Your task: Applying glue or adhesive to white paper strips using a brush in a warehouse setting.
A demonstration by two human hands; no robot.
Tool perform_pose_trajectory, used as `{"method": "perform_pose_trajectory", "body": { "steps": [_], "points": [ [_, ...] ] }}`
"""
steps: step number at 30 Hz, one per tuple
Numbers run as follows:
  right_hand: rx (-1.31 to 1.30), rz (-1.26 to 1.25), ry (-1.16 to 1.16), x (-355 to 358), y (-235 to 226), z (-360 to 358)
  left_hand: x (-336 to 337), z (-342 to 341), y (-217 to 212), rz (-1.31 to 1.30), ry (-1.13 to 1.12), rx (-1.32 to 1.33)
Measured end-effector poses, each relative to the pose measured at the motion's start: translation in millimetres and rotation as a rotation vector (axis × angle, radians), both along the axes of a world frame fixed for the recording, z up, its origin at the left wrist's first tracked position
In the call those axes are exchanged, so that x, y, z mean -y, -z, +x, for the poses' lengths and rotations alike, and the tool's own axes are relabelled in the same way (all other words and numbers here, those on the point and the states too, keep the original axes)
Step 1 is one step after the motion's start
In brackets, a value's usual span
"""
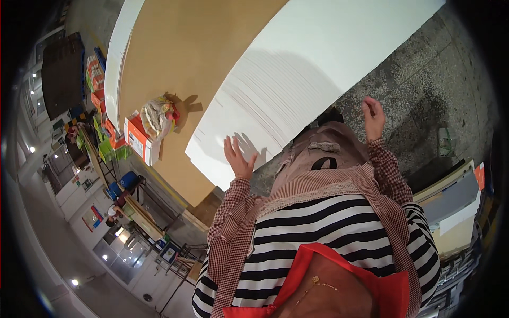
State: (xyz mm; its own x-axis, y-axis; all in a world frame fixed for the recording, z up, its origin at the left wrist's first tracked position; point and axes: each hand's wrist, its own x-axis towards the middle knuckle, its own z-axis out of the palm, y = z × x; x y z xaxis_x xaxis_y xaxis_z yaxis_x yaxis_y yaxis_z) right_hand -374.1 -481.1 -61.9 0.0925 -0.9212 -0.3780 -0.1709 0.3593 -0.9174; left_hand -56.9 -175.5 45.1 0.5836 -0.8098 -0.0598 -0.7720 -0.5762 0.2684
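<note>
A stack of large white sheets (pixel 318 47), with many edge lines fanned across its near part, lies in front of me on a brown board surface (pixel 185 47). My left hand (pixel 240 159) is at the near left part of the stack, fingers spread and nothing in them. Its shadow falls on the white sheets, and I cannot tell whether it touches them. Off the right side of the stack, my right hand (pixel 375 119) hangs over the floor, fingers loosely bent and apart, with nothing visible in it.
On the brown board's left stand a crumpled plastic bag (pixel 157 117) and an orange-and-white box (pixel 139 139). A clear container (pixel 446 142) is on the speckled floor (pixel 419 79) at right. Flat boards (pixel 450 196) are stacked at lower right. Two people are far off at left.
</note>
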Motion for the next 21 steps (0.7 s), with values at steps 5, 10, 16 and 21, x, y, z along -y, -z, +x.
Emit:
{"method": "perform_pose_trajectory", "body": {
  "steps": [5, 10, 16, 21],
  "points": [
    [-0.024, -0.393, -0.414, 7, -78, 68, -19, -2, 13, 0.213, 0.249, -0.035],
    [-0.215, -0.275, -0.487, -5, -68, 92, -28, 13, 26, 0.236, 0.423, -0.028],
    [-0.532, -0.374, -0.513, -5, -64, 111, -38, 17, 46, 0.165, 0.499, 0.094],
    [-0.388, 0.015, -0.924, 13, -82, 122, -45, 14, 50, 0.101, 0.480, 0.113]
  ]
}}
